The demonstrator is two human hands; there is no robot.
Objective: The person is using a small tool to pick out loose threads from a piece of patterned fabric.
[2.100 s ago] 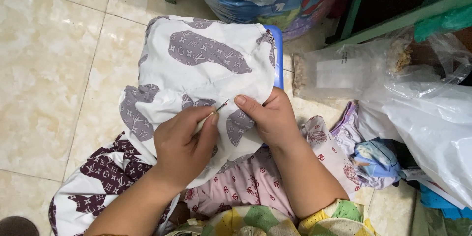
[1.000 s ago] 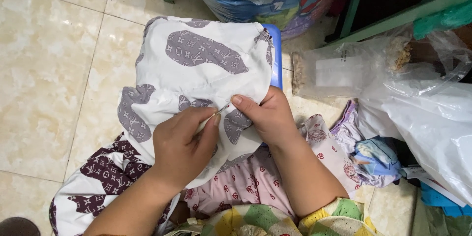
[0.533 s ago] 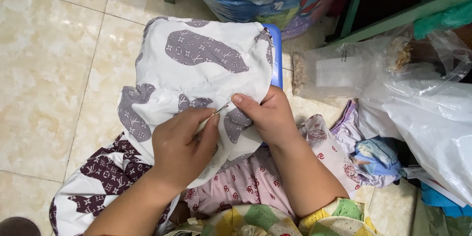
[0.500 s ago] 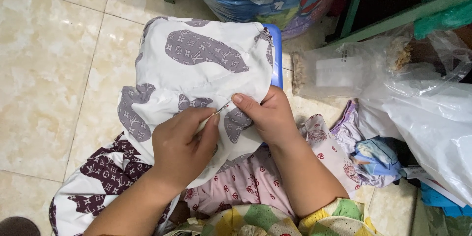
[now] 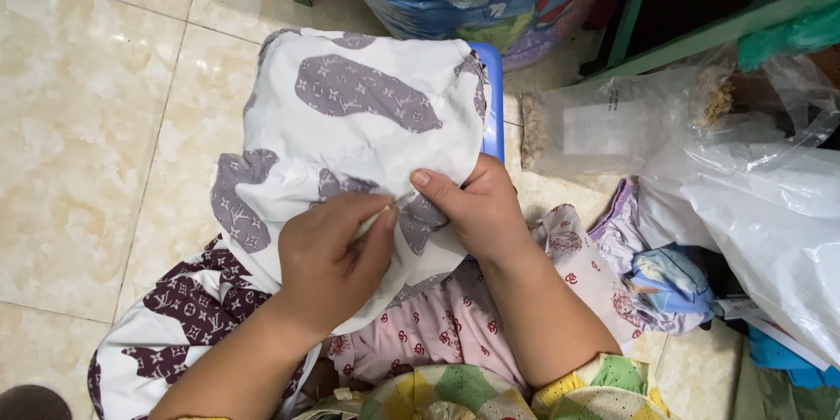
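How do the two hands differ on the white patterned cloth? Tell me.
The left hand pinches a thin light tool in its fingers; the right hand holds no tool and presses the cloth with its thumb. The left sits lower, the right higher. Both touch the cloth.

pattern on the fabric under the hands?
The fabric is white with greyish-purple patches bearing small pale motifs. Head view shows it.

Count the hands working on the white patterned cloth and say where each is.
2. The left hand pinches a thin tool on the white patterned cloth; the right hand presses the cloth beside it.
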